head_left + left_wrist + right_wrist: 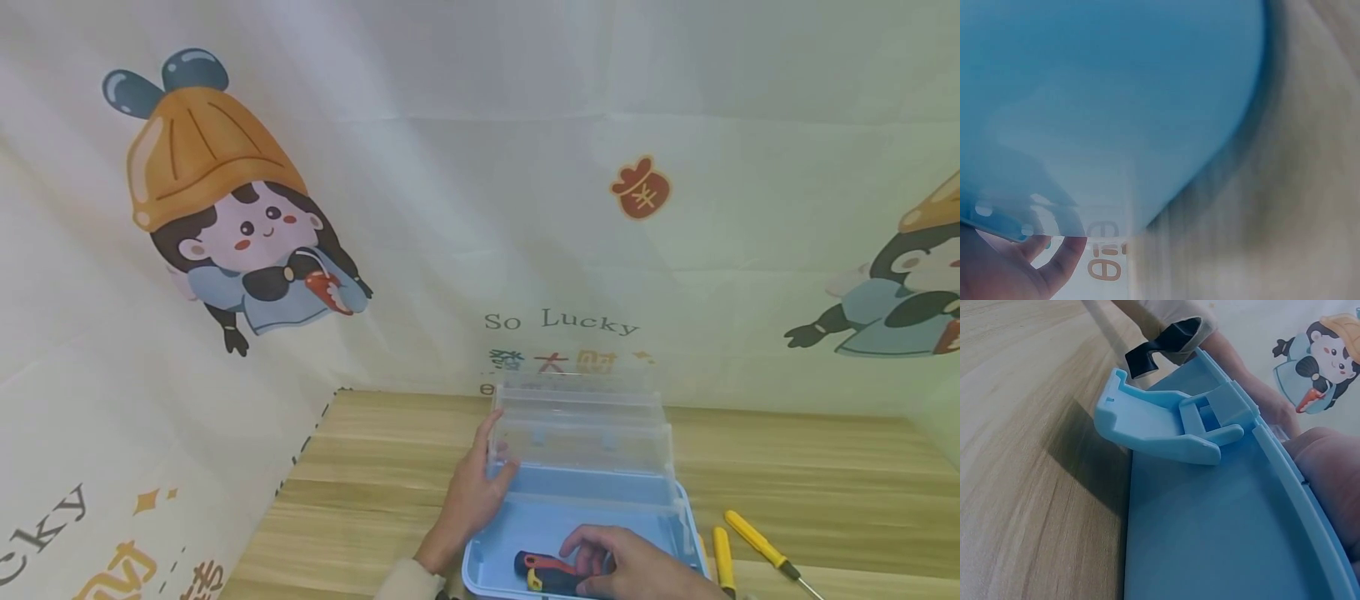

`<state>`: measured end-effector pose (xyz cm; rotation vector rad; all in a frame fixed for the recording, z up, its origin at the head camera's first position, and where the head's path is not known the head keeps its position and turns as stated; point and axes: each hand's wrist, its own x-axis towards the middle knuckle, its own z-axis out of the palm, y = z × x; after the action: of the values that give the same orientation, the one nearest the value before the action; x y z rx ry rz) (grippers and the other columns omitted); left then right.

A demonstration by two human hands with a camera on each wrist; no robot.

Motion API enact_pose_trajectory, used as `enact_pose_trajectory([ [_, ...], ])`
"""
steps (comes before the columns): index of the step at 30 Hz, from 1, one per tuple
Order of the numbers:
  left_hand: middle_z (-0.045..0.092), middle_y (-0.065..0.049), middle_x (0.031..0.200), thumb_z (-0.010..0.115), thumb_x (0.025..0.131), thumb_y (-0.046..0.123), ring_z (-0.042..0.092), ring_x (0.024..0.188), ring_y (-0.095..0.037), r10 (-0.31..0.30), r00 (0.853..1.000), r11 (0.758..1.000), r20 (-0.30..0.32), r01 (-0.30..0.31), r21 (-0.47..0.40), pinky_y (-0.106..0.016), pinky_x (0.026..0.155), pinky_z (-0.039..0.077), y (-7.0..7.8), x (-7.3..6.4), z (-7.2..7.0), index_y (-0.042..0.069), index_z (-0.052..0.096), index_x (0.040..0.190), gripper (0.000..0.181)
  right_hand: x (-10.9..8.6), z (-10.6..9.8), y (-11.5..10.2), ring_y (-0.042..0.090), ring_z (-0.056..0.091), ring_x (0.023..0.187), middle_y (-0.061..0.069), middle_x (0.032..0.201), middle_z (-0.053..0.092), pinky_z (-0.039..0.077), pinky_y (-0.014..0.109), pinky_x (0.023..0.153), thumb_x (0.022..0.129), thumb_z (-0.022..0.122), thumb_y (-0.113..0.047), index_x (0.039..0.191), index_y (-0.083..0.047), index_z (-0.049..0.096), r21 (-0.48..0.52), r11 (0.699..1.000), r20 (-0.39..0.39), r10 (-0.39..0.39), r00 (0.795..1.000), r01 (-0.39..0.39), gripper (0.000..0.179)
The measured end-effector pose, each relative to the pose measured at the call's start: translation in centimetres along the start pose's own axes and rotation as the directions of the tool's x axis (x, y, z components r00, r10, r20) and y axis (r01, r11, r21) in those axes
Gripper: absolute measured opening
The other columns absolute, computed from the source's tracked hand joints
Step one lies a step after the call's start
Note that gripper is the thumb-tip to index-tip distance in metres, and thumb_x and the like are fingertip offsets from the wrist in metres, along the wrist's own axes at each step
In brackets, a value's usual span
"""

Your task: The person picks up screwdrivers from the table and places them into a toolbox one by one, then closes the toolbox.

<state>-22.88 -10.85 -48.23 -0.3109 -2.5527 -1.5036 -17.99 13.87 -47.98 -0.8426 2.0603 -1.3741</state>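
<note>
A blue box [517, 533] with a hinged clear lid [585, 442] lies on the table, its lid raised. My left hand [476, 487] holds the lid's left edge, thumb in front and the other fingers partly behind the clear plastic. Inside the box near its front lie a red-and-black screwdriver handle [538, 562] and a yellow-and-black screwdriver [555, 581]. My right hand [630, 562] reaches over the front wall, its fingers curled and its thumb at the right end of the yellow-and-black handle. In the right wrist view, a blue latch [1154, 419] sticks out from the box's front wall.
To the right of the box lie a yellow-handled screwdriver [757, 540] with its shaft toward me and another yellow handle [723, 557]. A printed cloth [420, 208] hangs behind and left of the wooden table [360, 483].
</note>
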Motion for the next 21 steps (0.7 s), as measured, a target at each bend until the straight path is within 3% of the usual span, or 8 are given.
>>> enact_pose_trajectory([
  [21,0.062,-0.018,0.13,0.061,0.096,0.023,0.061,0.117,-0.034,0.007,1.0,1.0,0.002,-0.007,-0.003,-0.058,0.097,0.049,-0.34,0.15,0.09,0.031,0.025,0.156,0.071,-0.12,-0.14,-0.03,0.005,0.057,0.075,-0.003,0.086,0.061,0.048,0.022,0.068,0.093,0.064,-0.01,0.116,-0.004,0.064,0.064,0.998,0.01,0.003,1.0,-0.004,0.024],
])
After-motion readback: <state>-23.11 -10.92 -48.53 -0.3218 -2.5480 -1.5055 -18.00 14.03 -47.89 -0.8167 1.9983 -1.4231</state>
